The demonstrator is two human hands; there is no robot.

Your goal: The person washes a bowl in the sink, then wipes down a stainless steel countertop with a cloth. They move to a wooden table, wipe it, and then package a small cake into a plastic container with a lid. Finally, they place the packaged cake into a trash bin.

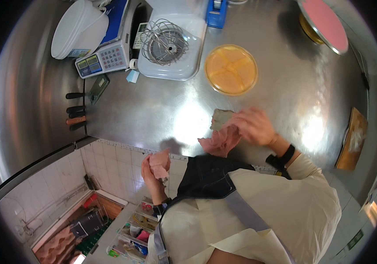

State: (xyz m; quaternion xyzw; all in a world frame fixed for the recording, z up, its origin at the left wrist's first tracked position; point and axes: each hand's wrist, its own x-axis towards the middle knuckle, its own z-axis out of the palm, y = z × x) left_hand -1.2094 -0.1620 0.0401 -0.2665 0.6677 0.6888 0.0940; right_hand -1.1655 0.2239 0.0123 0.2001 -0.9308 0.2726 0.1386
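Observation:
My right hand, slightly blurred, grips a crumpled pink cloth over the front of the stainless steel worktop. Beside its fingertips is a greyish, ragged-edged cloth piece; whether it joins the pink cloth is unclear. Off the table's front edge, my left hand holds another folded pink cloth, with a dark bit showing at its lower end. Beyond the right hand lies a round orange-yellow disc with a cross pattern, possibly a lidded container.
At the back stand a white tray bearing a wire whisk, a digital scale, a white bucket and a blue tape dispenser. A phone lies near several knife handles. A pink-topped turntable stands far right.

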